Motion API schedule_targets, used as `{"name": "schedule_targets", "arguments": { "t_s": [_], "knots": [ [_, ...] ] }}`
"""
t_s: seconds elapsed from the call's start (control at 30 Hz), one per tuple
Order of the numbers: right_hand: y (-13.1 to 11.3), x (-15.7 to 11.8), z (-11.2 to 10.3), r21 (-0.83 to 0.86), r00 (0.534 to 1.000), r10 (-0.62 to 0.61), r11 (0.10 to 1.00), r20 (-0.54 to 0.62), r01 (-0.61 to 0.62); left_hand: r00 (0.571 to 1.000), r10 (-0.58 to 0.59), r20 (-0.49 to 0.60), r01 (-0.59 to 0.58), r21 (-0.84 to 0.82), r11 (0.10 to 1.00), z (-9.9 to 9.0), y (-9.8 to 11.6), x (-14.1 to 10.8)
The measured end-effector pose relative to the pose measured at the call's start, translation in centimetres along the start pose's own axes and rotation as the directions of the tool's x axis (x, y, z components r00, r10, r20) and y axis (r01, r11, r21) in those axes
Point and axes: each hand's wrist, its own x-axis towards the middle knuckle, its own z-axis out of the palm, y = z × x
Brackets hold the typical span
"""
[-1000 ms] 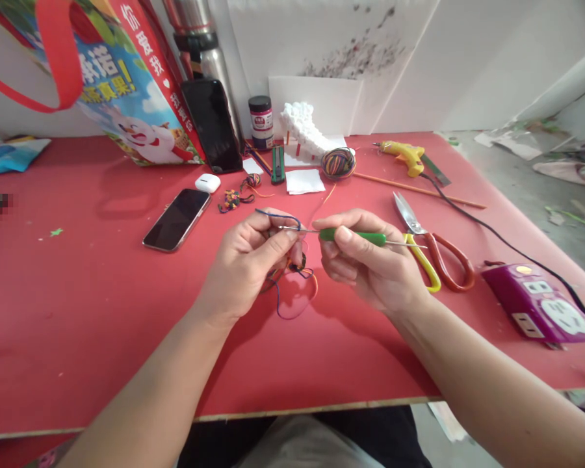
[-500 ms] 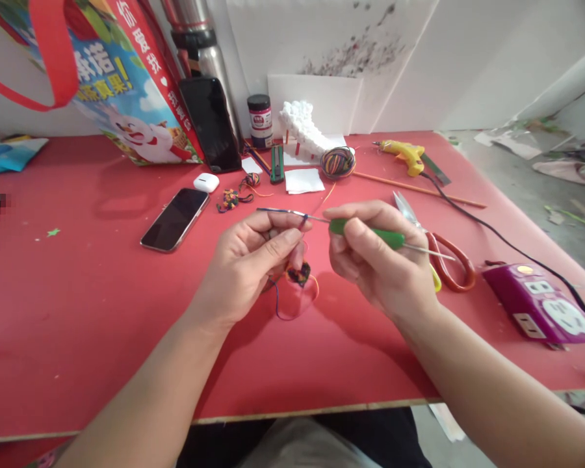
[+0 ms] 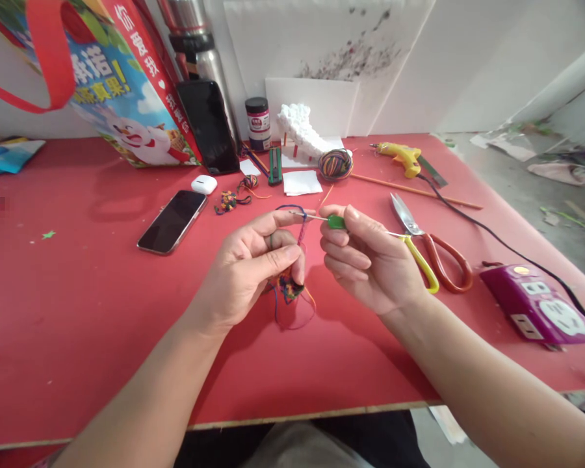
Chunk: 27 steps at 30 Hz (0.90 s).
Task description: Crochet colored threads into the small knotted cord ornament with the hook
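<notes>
My right hand (image 3: 370, 257) grips a crochet hook (image 3: 337, 222) by its green handle, its thin metal shaft pointing left. Near the shaft's tip, blue yarn (image 3: 304, 218) loops around the metal and runs over my left index finger. My left hand (image 3: 258, 263) is closed, thumb and fingers pinching a strand of yarn. Below those fingers hangs a small multicoloured crochet piece (image 3: 288, 287), partly hidden by the hand. Loose blue and orange strands curve beneath it over the red table (image 3: 253, 377).
Scissors (image 3: 436, 253) and a purple power strip (image 3: 541, 302) lie to the right, a yellow glue gun (image 3: 404, 158) behind them. A yarn ball (image 3: 335, 164) sits by a white model (image 3: 302, 130). On the left are a phone (image 3: 172, 221), an earbud case (image 3: 204, 184) and a gift bag (image 3: 136, 97).
The right hand has turned, its fingers covering more of the green handle. The yarn on the hook now forms a raised blue loop, and the crochet piece hangs slightly lower and further left.
</notes>
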Motion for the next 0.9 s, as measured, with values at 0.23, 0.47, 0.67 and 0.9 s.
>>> {"name": "schedule_targets", "arguments": {
  "t_s": [0.23, 0.47, 0.67, 0.9],
  "knots": [
    [0.2, -0.2, 0.2, -0.050, 0.999, -0.033, 0.998, 0.012, 0.033, 1.000, -0.012, 0.007, 0.011, 0.055, 0.998, 0.1, 0.0, 0.3],
    [0.4, 0.3, -0.2, 0.085, 0.998, 0.061, 0.995, -0.007, -0.061, 0.999, -0.001, 0.035, -0.002, 0.089, 0.996, -0.1, 0.1, 0.0],
    [0.8, 0.4, -0.2, 0.149, 0.995, 0.092, 0.984, 0.030, -0.095, 0.999, -0.028, 0.036, 0.025, 0.077, 0.997, 0.0, -0.2, 0.0],
    [0.7, 0.0, -0.2, -0.022, 1.000, -0.013, 1.000, -0.023, 0.013, 0.990, 0.087, -0.114, -0.055, 0.263, 0.963, -0.4, -1.1, 0.7]
  ]
}}
